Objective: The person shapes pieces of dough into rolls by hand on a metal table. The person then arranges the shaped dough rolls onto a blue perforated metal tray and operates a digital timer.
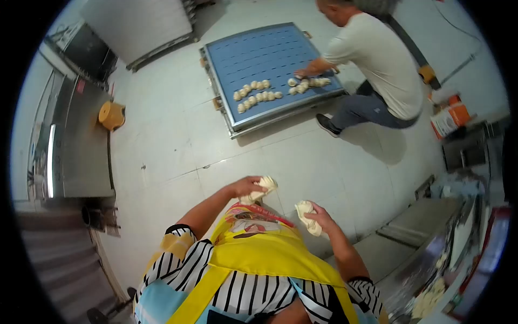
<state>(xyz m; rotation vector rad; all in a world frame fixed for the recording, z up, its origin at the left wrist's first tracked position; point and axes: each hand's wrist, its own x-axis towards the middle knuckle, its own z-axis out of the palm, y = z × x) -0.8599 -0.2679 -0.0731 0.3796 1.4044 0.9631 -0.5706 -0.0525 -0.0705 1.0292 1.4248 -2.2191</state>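
My left hand [244, 187] is closed around pale dough buns [268, 183], which stick out past the fingers in front of the yellow apron [264, 254]. On the other side, my right hand [324, 219] grips more pale dough buns [305, 208] between thumb and fingers. Both hands are held apart above the floor. Farther ahead lies a low blue slotted tray [259, 56] with a metal frame. Short rows of similar dough buns [260, 97] rest on its near part. The exact number in each hand is partly hidden.
A co-worker [377, 59] crouches at the tray's right side, one hand [312, 69] among the buns. A yellow stool [111, 115] and a steel cabinet [86, 140] are at left. An orange-and-white bucket [450, 120] and a metal bench [415, 227] are at right.
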